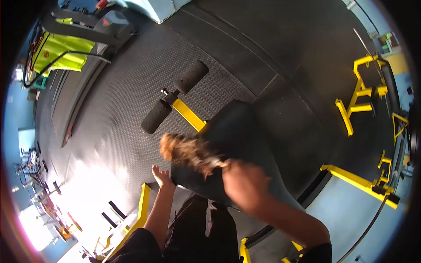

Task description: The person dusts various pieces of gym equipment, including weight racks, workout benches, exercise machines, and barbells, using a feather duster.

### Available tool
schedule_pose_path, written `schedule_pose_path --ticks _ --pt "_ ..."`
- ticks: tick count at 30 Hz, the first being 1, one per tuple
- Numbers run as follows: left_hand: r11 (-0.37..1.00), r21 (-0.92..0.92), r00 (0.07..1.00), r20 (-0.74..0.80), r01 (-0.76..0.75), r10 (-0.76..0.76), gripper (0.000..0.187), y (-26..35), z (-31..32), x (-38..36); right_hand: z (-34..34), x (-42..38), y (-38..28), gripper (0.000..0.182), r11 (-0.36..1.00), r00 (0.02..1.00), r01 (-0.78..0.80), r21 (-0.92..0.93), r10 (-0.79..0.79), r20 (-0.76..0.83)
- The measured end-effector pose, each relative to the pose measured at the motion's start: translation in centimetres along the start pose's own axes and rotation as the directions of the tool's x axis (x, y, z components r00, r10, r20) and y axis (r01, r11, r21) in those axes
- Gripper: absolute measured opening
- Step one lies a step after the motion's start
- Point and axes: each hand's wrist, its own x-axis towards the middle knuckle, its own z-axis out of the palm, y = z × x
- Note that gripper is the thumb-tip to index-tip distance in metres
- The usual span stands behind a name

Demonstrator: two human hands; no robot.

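My right hand point(245, 182) is closed round the handle of a brown feather duster point(188, 151), blurred by motion. Its feathers overlap the black padded bench point(239, 127) below me. To the left, my left hand point(162, 176) has its fingers spread and holds nothing, right beside the near left edge of the pad. From the bench's far end a yellow bar point(188, 115) runs out to two black foam rollers, one point(191, 77) farther off and one point(156, 116) nearer.
A treadmill point(79, 83) with a bright yellow-green cloth point(63, 50) over its rail stands at upper left. Yellow-framed gym equipment point(359, 94) is on the right, with another yellow frame point(355, 182) nearer. A yellow post point(143, 206) rises by my left forearm. Black matting point(131, 83) covers the floor.
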Motion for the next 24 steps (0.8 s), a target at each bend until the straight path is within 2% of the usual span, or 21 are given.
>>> schedule_pose_path --ticks 1,3,4,6,7,8,9,10,11,12,13,14,16,17,18,19,20,21,22,23,24 --pt "1.000 -0.018 1.000 -0.014 0.010 -0.010 0.084 -0.4 -0.8 0.1 0.6 1.1 -2.0 0.017 0.988 0.988 0.151 -0.030 -0.150 0.048" --pt "0.976 -0.211 0.939 0.343 0.051 0.025 0.090 -0.9 -2.2 0.0 0.8 4.2 -4.7 0.011 0.960 0.957 0.215 -0.180 -0.171 0.234" --pt "0.994 -0.109 1.000 0.025 -0.005 0.008 0.091 -1.6 -1.8 0.2 -0.8 6.1 -4.9 0.013 0.955 0.949 0.208 -0.211 -0.144 0.281" --pt "0.992 -0.111 0.997 0.057 0.053 -0.047 0.089 -0.2 0.9 -5.2 -0.2 10.0 -1.5 0.014 0.969 0.978 0.173 -0.175 -0.148 0.147" --pt "0.992 -0.076 0.992 0.087 0.099 -0.092 0.089 -0.2 1.0 -5.5 -0.3 12.1 0.7 0.016 0.949 0.991 0.013 -0.314 0.031 0.133" --pt "0.984 -0.060 0.973 0.174 0.166 -0.153 0.088 -2.4 -0.7 -2.4 -3.7 13.9 2.4 0.018 0.936 0.983 -0.045 -0.348 0.103 0.150" --pt "0.981 -0.079 0.973 0.162 0.177 -0.163 0.088 -2.7 -0.8 -2.5 -5.9 14.5 5.1 0.020 0.918 1.000 -0.015 -0.396 0.015 -0.003" --pt "1.000 -0.004 0.985 0.172 0.014 -0.013 0.087 -2.9 -0.5 -2.9 -8.2 16.0 6.9 0.020 0.859 0.988 -0.111 -0.500 0.150 0.038" --pt "0.986 0.073 0.971 0.196 -0.151 0.134 0.087 -3.0 -0.2 -3.0 -9.8 16.2 9.2 0.021 0.822 0.995 -0.091 -0.563 0.057 -0.078" --pt "0.987 0.051 0.970 0.198 -0.155 0.142 0.079 -3.4 -0.3 -2.6 -11.2 16.3 10.0 0.018 0.756 0.993 -0.116 -0.644 0.088 -0.076" --pt "0.989 0.039 0.973 0.189 -0.141 0.131 0.079 -3.4 -0.1 -2.6 -12.1 16.5 10.0 0.016 0.683 0.990 -0.139 -0.717 0.118 -0.080" --pt "0.989 0.036 0.975 0.176 -0.142 0.134 0.079 -3.4 -0.1 -2.8 -12.0 16.7 9.2 0.016 0.677 0.992 -0.126 -0.725 0.108 -0.072" --pt "0.990 0.027 0.978 0.160 -0.137 0.131 0.078 -3.5 -0.1 -2.7 -10.9 16.2 6.7 0.023 0.750 0.982 -0.185 -0.635 0.170 -0.086" --pt "0.993 -0.001 0.981 0.154 -0.122 0.121 0.079 -3.7 -0.1 -2.5 -9.7 15.7 4.6 0.024 0.753 0.979 -0.163 -0.638 0.203 -0.011" --pt "0.994 -0.029 0.982 0.150 -0.109 0.112 0.080 -3.8 -0.3 -2.1 -8.0 14.8 3.0 0.022 0.779 0.993 -0.044 -0.626 0.101 0.056" --pt "0.994 -0.035 0.983 0.147 -0.107 0.111 0.080 -4.1 -0.7 -1.2 -6.1 13.3 0.9 0.020 0.750 0.994 0.091 -0.655 -0.024 0.110" --pt "0.994 -0.103 0.981 0.191 0.046 -0.026 0.079 -4.6 -1.4 0.0 -3.1 11.4 -1.0 0.020 0.753 0.990 0.129 -0.645 -0.065 0.123" --pt "0.966 -0.160 0.957 0.243 0.201 -0.159 0.078 -4.9 -2.0 0.5 -0.9 9.4 -3.9 0.022 0.665 0.984 0.166 -0.728 -0.160 0.079" --pt "0.965 -0.163 0.957 0.240 0.207 -0.164 0.078 -4.3 -1.9 0.3 1.2 7.0 -6.7 0.022 0.632 0.974 0.218 -0.744 -0.184 0.129" --pt "0.949 -0.259 0.982 0.104 0.180 -0.158 0.076 -3.0 -1.4 -0.2 2.5 5.6 -8.6 0.023 0.597 0.962 0.267 -0.756 -0.205 0.178" --pt "0.927 -0.347 0.987 -0.033 0.139 -0.160 0.075 -2.2 -1.1 -0.3 2.1 5.6 -9.6 0.023 0.636 0.923 0.382 -0.671 -0.297 0.244"
